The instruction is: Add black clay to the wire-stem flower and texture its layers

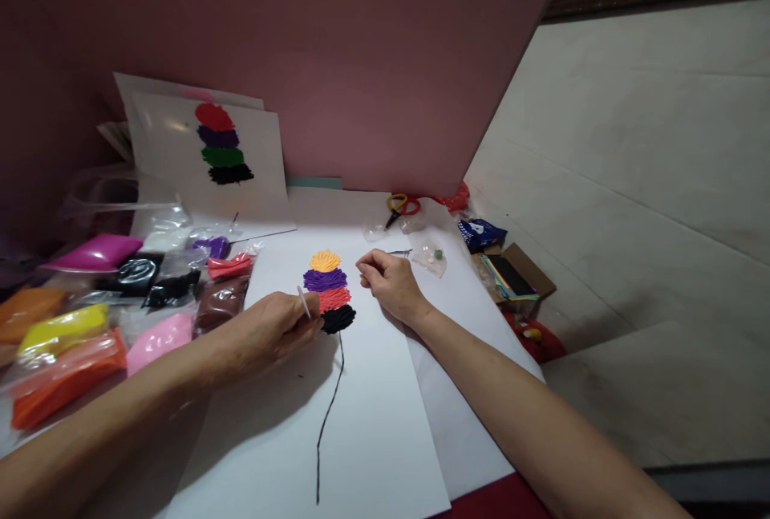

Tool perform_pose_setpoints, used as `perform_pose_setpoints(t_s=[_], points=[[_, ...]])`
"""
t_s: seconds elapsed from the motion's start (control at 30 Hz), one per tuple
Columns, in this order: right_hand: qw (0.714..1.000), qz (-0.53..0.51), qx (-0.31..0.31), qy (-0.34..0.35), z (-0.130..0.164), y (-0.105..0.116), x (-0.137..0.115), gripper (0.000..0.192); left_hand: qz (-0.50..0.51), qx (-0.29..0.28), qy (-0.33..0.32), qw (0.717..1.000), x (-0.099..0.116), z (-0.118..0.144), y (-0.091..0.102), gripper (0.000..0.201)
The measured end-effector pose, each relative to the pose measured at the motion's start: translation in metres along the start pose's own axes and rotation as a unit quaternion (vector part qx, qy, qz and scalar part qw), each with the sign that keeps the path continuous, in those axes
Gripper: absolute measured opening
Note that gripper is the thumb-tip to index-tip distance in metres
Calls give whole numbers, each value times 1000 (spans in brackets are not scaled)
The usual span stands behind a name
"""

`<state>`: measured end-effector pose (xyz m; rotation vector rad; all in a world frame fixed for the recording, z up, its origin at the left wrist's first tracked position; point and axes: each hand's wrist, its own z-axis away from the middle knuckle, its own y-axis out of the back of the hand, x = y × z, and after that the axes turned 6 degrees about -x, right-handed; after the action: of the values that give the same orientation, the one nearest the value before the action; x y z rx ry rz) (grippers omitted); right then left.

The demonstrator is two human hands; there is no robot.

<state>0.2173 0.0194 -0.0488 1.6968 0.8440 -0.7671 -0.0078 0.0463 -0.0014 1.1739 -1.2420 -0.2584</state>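
Observation:
My left hand is closed around a thin, pale stick-like tool, and its fingertips are at the left edge of a black clay patch. Above that patch, red, purple and yellow textured clay patches are stacked on a white sheet. A dark drawn line runs down from the black patch. Just right of the patches, my right hand is held in a pinch; whatever is between its fingertips is too small to tell.
Bags of coloured clay lie at left. Behind them leans a sheet with a similar clay picture. Scissors and a small plastic bag with a green bit lie beyond my right hand. An open cardboard box stands at right.

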Motion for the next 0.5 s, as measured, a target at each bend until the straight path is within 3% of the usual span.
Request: perform_pose_setpoints(t_s=[0.17, 0.23, 0.33, 0.4, 0.5], points=[[1000, -13, 5, -2, 0, -1, 0, 14, 0, -62, -1, 998, 5, 2, 13, 22], [999, -33, 14, 6, 1, 0, -1, 14, 0, -2, -12, 1000, 8, 3, 17, 27], [997, -20, 64, 50, 6, 0, -7, 16, -3, 149, -53, 987, 13, 5, 16, 29], [988, 35, 87, 126, 13, 0, -14, 20, -7, 206, -76, 976, 16, 6, 12, 25], [956, 101, 61, 267, 25, -3, -28, 19, -24, 239, -99, 966, 19, 6, 4, 25]])
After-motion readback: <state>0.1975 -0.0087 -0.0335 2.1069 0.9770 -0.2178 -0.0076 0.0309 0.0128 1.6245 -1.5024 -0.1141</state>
